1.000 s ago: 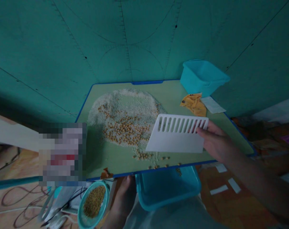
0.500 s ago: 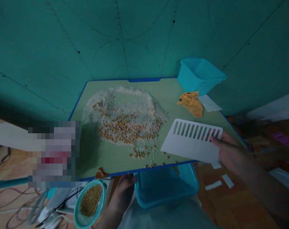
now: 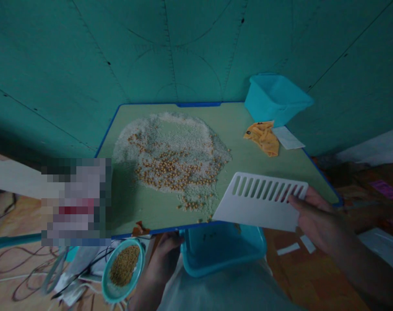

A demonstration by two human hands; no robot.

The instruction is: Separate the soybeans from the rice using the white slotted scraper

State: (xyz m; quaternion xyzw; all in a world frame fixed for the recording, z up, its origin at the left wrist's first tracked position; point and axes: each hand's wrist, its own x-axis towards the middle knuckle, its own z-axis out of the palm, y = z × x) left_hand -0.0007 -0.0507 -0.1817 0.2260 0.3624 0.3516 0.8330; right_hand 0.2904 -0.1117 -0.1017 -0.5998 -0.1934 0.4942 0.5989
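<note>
My right hand [image 3: 316, 211] is closed on the right end of a white slotted scraper [image 3: 257, 211], which it holds over the table's front edge at the right. My left hand [image 3: 167, 250] grips the left rim of a blue plastic basin [image 3: 222, 259] below that edge; its fingertips are partly hidden. A few soybeans lie in the basin, and the scraper covers part of its far rim. On the table, soybeans [image 3: 167, 168] are mixed through a wide spread of white rice-like grains [image 3: 128, 149]. A small trail of both reaches toward the front edge, left of the scraper.
The pale green table [image 3: 157, 216] has a blue rim. At its back right stand a turquoise bin [image 3: 274, 103], a yellow cloth [image 3: 264, 137] and white paper [image 3: 289, 138]. A bowl of soybeans [image 3: 123, 270] sits low on the left, near cables. A blurred patch [image 3: 79, 198] covers the left edge.
My right hand has brought the scraper down and slightly toward me, over the table's front edge and basin. Beans near the edge there no longer show. My left hand stays on the basin.
</note>
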